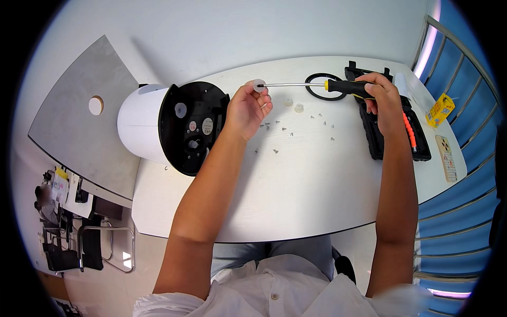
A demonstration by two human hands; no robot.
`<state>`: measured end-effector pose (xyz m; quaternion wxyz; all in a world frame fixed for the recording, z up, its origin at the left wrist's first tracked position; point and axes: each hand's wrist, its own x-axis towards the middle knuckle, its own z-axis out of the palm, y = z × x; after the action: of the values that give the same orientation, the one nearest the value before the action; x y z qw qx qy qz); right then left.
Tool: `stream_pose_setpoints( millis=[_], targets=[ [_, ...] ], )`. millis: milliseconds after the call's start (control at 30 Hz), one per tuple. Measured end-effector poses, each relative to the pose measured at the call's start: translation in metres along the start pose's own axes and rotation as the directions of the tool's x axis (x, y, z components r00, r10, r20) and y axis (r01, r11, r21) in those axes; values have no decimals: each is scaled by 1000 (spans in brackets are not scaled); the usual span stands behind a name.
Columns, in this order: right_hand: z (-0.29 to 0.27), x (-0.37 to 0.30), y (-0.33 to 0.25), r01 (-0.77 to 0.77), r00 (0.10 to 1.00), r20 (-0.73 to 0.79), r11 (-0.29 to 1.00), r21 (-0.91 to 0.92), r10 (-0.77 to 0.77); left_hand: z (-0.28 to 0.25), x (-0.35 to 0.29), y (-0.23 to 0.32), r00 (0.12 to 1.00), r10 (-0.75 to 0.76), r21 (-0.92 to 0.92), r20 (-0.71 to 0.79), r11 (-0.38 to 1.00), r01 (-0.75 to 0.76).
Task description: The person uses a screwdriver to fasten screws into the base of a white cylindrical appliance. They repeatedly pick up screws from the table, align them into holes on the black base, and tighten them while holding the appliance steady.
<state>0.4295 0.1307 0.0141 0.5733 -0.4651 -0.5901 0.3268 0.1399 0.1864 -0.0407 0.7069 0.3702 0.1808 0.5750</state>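
Observation:
My left hand pinches a small, whitish, round plastic piece between thumb and fingers, above the table. In my right hand is a screwdriver with a black and yellow handle, held level. Its long metal shaft points left and the tip meets the round piece; whether it turns a screw there is too small to tell. Left of my left hand lies a white, rounded appliance on its side, its black underside facing right. Two more whitish round pieces rest on the table.
Several small screws are scattered on the white table. Behind the screwdriver lies a black ring. An open black tool case stands under my right forearm, with a yellow drink carton and remote control beyond. Metal railings border the right.

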Motion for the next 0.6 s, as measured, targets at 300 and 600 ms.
stream_pose_setpoints(
  millis=[300,600],
  targets=[
    [1,-6,-7,157,986,-23,970,-186,-164,7,-9,0,993,115,116,-26,987,-111],
    [15,-18,-15,589,782,95,683,-432,-616,6,-16,3,975,202,161,-95,969,-185]
  ],
)
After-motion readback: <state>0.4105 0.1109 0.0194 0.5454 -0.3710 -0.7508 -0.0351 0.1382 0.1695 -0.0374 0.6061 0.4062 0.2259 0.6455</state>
